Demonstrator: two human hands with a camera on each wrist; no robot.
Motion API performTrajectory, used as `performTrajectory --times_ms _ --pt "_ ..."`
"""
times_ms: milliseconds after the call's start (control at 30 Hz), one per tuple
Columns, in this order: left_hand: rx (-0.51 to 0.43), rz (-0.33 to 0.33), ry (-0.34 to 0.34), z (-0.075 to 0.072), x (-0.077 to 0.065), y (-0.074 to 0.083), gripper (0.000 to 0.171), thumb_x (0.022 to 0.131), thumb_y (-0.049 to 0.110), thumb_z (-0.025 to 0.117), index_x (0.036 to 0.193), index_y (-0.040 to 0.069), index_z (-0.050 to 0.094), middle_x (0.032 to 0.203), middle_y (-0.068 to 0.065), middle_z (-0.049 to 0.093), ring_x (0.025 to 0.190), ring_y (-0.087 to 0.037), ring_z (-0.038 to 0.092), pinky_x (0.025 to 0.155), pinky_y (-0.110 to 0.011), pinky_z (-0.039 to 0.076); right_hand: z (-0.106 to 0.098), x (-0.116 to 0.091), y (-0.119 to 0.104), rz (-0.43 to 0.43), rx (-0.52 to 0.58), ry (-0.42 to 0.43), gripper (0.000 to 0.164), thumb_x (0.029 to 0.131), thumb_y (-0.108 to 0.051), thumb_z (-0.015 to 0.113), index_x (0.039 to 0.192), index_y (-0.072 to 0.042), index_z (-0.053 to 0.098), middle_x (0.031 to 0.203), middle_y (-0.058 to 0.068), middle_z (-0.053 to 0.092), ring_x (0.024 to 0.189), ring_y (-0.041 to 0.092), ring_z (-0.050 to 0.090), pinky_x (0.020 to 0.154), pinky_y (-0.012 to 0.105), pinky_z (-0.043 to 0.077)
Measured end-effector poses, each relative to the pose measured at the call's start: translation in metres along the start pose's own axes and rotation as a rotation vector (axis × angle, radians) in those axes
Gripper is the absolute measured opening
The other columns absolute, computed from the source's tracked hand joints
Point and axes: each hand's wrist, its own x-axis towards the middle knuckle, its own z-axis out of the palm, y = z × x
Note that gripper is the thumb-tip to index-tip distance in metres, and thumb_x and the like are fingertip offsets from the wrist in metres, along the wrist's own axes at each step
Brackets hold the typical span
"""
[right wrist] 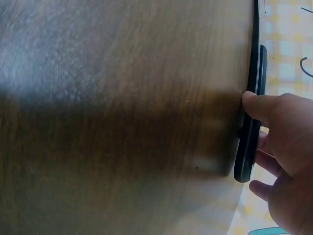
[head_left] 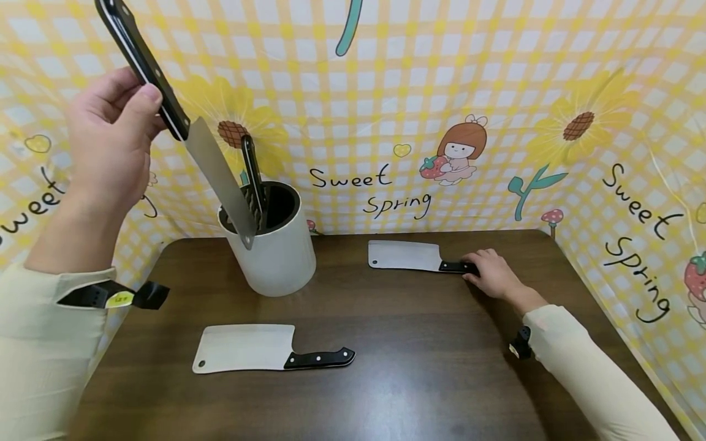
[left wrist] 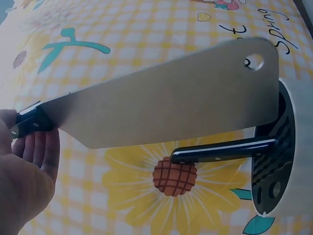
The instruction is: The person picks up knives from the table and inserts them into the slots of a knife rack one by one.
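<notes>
My left hand grips the black handle of a cleaver, raised at the left with its blade slanting down. In the head view the blade tip overlaps the rim of a white round knife holder. A second black-handled knife stands in the holder, its blade hidden inside. At the back right, my right hand pinches the handle of another cleaver, which lies flat with its blade pointing left. In the right wrist view, thumb and fingers sit on either side of that black handle.
One more cleaver lies on the front left of the brown wooden table, handle to the right. A yellow checked cloth with printed flowers and words hangs behind the table and along its sides.
</notes>
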Motion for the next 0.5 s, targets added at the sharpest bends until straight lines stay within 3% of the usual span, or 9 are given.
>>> performTrajectory --times_ms 167,500 --pt "0.044 -0.011 0.056 -0.003 0.004 -0.003 0.027 0.088 -0.012 0.072 0.112 -0.018 0.063 0.092 -0.019 0.065 0.077 -0.023 0.063 0.065 -0.025 0.058 0.001 0.001 0.001 0.002 0.02 0.006 0.03 0.092 -0.011 0.075 0.117 0.003 0.069 0.11 0.022 0.066 0.108 0.046 0.054 0.086 0.063 0.048" --pt "0.069 -0.073 0.121 -0.012 0.013 -0.014 0.02 0.091 -0.014 0.065 0.111 -0.013 0.066 0.096 -0.017 0.064 0.082 -0.021 0.062 0.067 -0.024 0.059 0.001 0.0 0.002 -0.012 0.044 0.001 0.031 0.091 -0.006 0.074 0.118 0.007 0.067 0.112 0.024 0.066 0.111 0.047 0.053 0.09 0.063 0.048"
